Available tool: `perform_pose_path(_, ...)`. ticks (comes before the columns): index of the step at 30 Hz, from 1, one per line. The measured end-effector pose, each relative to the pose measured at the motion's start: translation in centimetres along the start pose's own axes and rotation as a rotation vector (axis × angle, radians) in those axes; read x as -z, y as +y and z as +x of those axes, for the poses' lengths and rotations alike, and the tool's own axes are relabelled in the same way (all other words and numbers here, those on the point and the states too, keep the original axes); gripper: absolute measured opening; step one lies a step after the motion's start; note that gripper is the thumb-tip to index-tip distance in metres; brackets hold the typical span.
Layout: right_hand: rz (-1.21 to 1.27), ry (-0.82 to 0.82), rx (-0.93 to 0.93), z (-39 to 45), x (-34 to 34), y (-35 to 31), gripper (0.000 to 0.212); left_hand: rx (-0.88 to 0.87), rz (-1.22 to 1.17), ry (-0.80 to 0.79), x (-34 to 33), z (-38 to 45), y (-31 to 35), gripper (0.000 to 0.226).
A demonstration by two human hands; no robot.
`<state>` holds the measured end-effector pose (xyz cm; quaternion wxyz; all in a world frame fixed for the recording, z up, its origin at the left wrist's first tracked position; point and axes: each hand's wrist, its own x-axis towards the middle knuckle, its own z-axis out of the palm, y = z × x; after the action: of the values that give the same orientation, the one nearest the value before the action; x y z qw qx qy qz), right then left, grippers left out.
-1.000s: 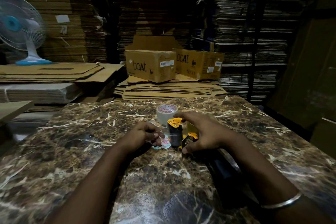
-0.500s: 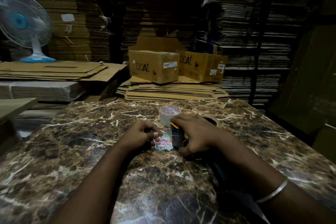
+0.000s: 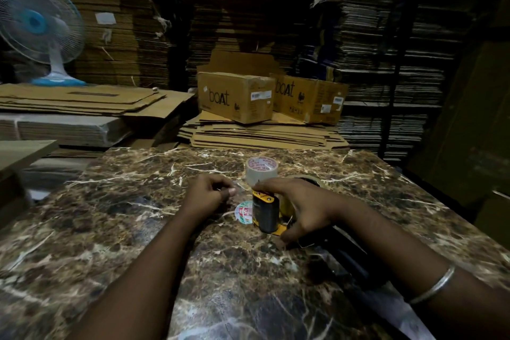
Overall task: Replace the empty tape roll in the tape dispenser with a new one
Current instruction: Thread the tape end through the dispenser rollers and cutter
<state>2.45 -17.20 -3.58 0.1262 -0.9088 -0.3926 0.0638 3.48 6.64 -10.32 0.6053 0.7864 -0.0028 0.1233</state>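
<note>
- The dispenser (image 3: 266, 212) sits mid-desk, yellow frame with a black roller upright at its front, its dark handle running back under the right wrist.
- The right hand (image 3: 300, 208) drapes over it, forefinger stretched across the yellow top, thumb curled low at the base: fingers clamped on the dispenser.
- The left hand (image 3: 208, 197) sits just left of it, fingers curled in, thumb and forefinger pinched together; a faint glint of clear tape seems to run from them toward the dispenser, though it is too dim to be sure.
- A new roll (image 3: 261, 171) of clear tape with red print stands on the desk (image 3: 116, 229) just behind the hands, untouched.
- A round red-and-green label (image 3: 244, 211) lies flat beside the roller, between the two hands.
- A tan ring (image 3: 305, 178) peeks out behind the right hand, mostly hidden.
- Against half a second back: the right hand has slid off the front, so the roller and yellow top now show far more plainly.
- The left hand has kept its pinch and barely shifted.
- New roll and label lie where they lay.
</note>
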Motion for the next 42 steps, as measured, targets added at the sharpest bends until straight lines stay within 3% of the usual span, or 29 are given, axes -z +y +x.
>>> perform_pose_path(8,0.036,-0.037,-0.016,0.3,0.1,0.2,0.121,-0.037,0.173,0.111,-1.6,0.3,-0.3,0.013)
perform_pose_path(11,0.037,0.002,-0.031,0.4,0.2,0.2,0.118,-0.044,0.252,0.135,-1.7,0.3,-0.4,0.017)
perform_pose_path(16,0.044,0.043,-0.070,0.3,0.3,-0.4,0.109,-0.064,0.385,0.185,-2.2,0.2,-0.3,0.004)
perform_pose_path(23,-0.120,0.139,-0.083,1.8,0.3,-1.5,0.075,-0.019,0.268,0.210,-2.0,0.3,-0.5,0.003)
perform_pose_path(31,-0.177,0.134,-0.122,3.7,0.9,-2.9,0.057,-0.045,0.335,0.180,-1.7,0.7,-0.9,0.009)
perform_pose_path(34,-0.257,0.159,-0.190,5.1,0.8,-3.9,0.053,-0.066,0.303,0.183,-1.5,0.9,-1.2,0.018)
perform_pose_path(36,-0.310,0.198,-0.231,5.9,0.2,-4.3,0.035,-0.070,0.259,0.218,-1.6,0.8,-1.1,0.029)
perform_pose_path(38,-0.287,0.262,-0.266,6.3,-0.5,-4.3,0.022,-0.091,0.270,0.234,-1.8,0.8,-1.0,0.034)
perform_pose_path(42,-0.154,0.369,-0.340,6.1,-1.1,-3.5,0.024,-0.064,0.111,0.152,-1.4,1.3,-1.1,0.020)
